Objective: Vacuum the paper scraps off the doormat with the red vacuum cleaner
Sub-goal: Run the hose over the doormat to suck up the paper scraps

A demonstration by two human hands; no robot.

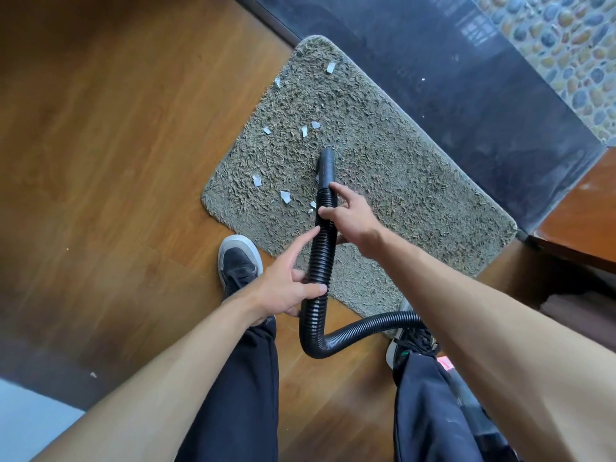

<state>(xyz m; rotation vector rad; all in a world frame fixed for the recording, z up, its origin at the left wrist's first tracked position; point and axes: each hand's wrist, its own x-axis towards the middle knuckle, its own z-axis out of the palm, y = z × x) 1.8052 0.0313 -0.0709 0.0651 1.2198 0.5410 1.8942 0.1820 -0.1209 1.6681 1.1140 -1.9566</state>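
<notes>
Gripping the hose [318, 258]: right hand [350, 215] wrapped just behind the nozzle [326, 165], left hand [286, 288] clasping lower (index finger stretched out); nozzle over the doormat [400, 168] middle, paper scraps [285, 196] scattered nearby.

Black ribbed hose [319, 258], perhaps grey-green doormat [383, 155]

The doormat [383, 155] is shaggy, rough grey-green pile, matt. White paper scraps [285, 196] lie on it. The hose [320, 258] is ribbed black plastic with a slight sheen, ending in a smooth nozzle [326, 165]. The floor [116, 145] is smooth, glossy brown wood.
</notes>
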